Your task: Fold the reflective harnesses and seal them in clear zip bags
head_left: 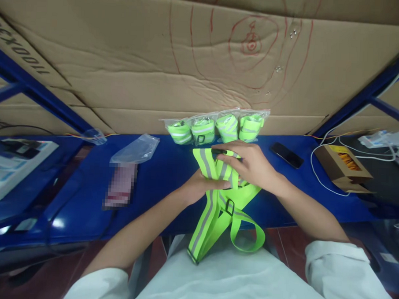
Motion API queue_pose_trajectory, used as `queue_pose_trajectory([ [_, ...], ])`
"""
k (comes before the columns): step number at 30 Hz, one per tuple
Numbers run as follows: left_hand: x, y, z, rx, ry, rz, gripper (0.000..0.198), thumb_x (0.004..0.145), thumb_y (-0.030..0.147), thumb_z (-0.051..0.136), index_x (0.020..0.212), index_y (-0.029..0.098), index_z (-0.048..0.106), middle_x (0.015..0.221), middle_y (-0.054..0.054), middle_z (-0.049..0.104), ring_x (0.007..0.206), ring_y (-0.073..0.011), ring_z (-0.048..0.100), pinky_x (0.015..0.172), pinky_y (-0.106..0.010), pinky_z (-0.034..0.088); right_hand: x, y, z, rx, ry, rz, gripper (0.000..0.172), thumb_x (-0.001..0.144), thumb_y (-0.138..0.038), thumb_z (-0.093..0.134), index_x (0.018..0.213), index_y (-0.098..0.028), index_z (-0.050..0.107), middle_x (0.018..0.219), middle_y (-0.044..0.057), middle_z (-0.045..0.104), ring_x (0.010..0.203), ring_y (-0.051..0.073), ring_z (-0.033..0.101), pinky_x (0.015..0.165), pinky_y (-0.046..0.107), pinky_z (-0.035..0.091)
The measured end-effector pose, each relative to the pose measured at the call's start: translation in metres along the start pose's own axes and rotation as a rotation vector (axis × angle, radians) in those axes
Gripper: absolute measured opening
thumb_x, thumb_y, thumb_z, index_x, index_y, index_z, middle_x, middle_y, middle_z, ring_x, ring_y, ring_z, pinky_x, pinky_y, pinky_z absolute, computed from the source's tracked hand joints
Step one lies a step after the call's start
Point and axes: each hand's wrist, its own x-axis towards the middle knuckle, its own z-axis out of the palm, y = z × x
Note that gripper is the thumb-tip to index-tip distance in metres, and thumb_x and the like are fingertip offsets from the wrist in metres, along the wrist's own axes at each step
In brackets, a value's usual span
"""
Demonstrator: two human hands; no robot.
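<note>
The left hand (199, 185) and right hand (253, 165) are both clamped on a neon-yellow reflective harness (210, 211) over the blue table (165, 179), its straps trailing toward six o'clock. At twelve sit four bagged strap rolls (203, 131); at ten, a clear plastic bag (135, 149).

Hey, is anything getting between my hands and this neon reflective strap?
Nothing visible does: your left hand and right hand both grip the neon reflective strap directly. The four bagged straps sit beyond it.

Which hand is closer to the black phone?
Right. The right hand is just left of the black smartphone; the left hand is farther left and lower in the picture.
</note>
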Motion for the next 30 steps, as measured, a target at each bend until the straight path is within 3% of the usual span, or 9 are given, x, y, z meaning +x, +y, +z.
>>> queue_pose_trajectory([
  [2, -0.002, -0.003, 0.004, -0.113, -0.078, -0.042, 0.056, 0.06, 0.031, 0.1, 0.109, 0.015, 0.079, 0.111, -0.013, 0.081, 0.105, -0.0356, 0.077, 0.1, -0.05, 0.06, 0.005, -0.002, -0.006, 0.056, -0.043, 0.085, 0.034, 0.102, -0.047, 0.063, 0.114, -0.02, 0.08, 0.102, 0.004, 0.081, 0.087, 0.021, 0.075, 0.077, 0.029, 0.057],
  [4, -0.004, -0.006, 0.008, -0.198, -0.169, -0.071, 0.053, 0.065, 0.037, 0.097, 0.11, 0.015, 0.08, 0.12, -0.016, 0.079, 0.114, -0.0387, 0.075, 0.103, -0.052, 0.06, 0.01, -0.007, -0.014, 0.096, -0.076, 0.166, 0.039, 0.101, -0.052, 0.063, 0.098, -0.017, 0.08, 0.075, -0.001, 0.073, 0.061, 0.014, 0.064, 0.057, 0.024, 0.046],
  [7, -0.006, -0.009, 0.014, -0.262, -0.283, -0.105, 0.056, 0.075, 0.044, 0.091, 0.121, 0.017, 0.078, 0.135, -0.017, 0.073, 0.131, -0.042, 0.067, 0.11, -0.055, 0.056, 0.016, -0.014, -0.028, 0.122, -0.14, 0.206, 0.042, 0.101, -0.05, 0.063, 0.079, -0.015, 0.074, 0.055, -0.005, 0.056, 0.048, 0.009, 0.045, 0.048, 0.023, 0.031],
  [12, -0.004, -0.007, 0.012, -0.134, -0.215, -0.113, 0.055, 0.071, 0.035, 0.095, 0.121, 0.019, 0.079, 0.137, -0.014, 0.073, 0.14, -0.0424, 0.06, 0.123, -0.058, 0.043, 0.028, -0.023, -0.063, 0.101, -0.266, 0.069, 0.018, 0.095, -0.035, 0.072, 0.097, -0.019, 0.08, 0.073, -0.004, 0.069, 0.063, 0.011, 0.058, 0.058, 0.022, 0.043],
  [16, -0.001, -0.002, 0.01, -0.019, -0.216, -0.073, 0.059, 0.066, 0.033, 0.099, 0.12, 0.019, 0.079, 0.137, -0.013, 0.073, 0.139, -0.0424, 0.06, 0.121, -0.057, 0.046, 0.035, -0.029, -0.085, 0.108, -0.41, 0.033, 0.013, 0.091, -0.028, 0.075, 0.099, -0.023, 0.083, 0.075, -0.006, 0.072, 0.067, 0.012, 0.063, 0.064, 0.023, 0.051],
  [20, 0.004, 0.001, 0.023, 0.001, -0.288, 0.074, 0.051, 0.075, 0.037, 0.093, 0.12, 0.02, 0.078, 0.136, -0.012, 0.074, 0.139, -0.0392, 0.061, 0.12, -0.054, 0.049, 0.04, -0.034, -0.081, 0.124, -0.387, 0.05, 0.027, 0.09, -0.022, 0.073, 0.115, -0.028, 0.082, 0.097, -0.004, 0.079, 0.086, 0.016, 0.072, 0.076, 0.027, 0.058],
  [23, 0.006, 0.001, 0.033, -0.026, -0.265, 0.146, 0.043, 0.083, 0.038, 0.087, 0.121, 0.019, 0.078, 0.132, -0.011, 0.076, 0.136, -0.0354, 0.065, 0.12, -0.05, 0.049, 0.041, -0.033, -0.072, 0.139, -0.371, 0.04, 0.029, 0.092, -0.023, 0.071, 0.118, -0.03, 0.081, 0.108, -0.003, 0.08, 0.094, 0.018, 0.074, 0.081, 0.029, 0.06],
  [27, 0.006, -0.002, 0.038, -0.029, -0.158, 0.145, 0.042, 0.082, 0.039, 0.087, 0.117, 0.017, 0.079, 0.119, -0.012, 0.08, 0.123, -0.0353, 0.072, 0.114, -0.052, 0.053, 0.039, -0.029, -0.065, 0.039, -0.339, 0.006, 0.027, 0.098, -0.028, 0.063, 0.119, -0.026, 0.08, 0.099, -0.003, 0.08, 0.079, 0.015, 0.07, 0.071, 0.027, 0.056],
  [30, 0.005, -0.007, 0.039, -0.045, -0.134, 0.141, 0.052, 0.08, 0.042, 0.089, 0.125, 0.018, 0.076, 0.126, -0.013, 0.078, 0.131, -0.0372, 0.067, 0.118, -0.054, 0.05, 0.038, -0.032, -0.063, -0.005, -0.333, 0.009, 0.025, 0.099, -0.029, 0.061, 0.115, -0.024, 0.08, 0.091, -0.003, 0.077, 0.072, 0.014, 0.068, 0.066, 0.026, 0.053],
])
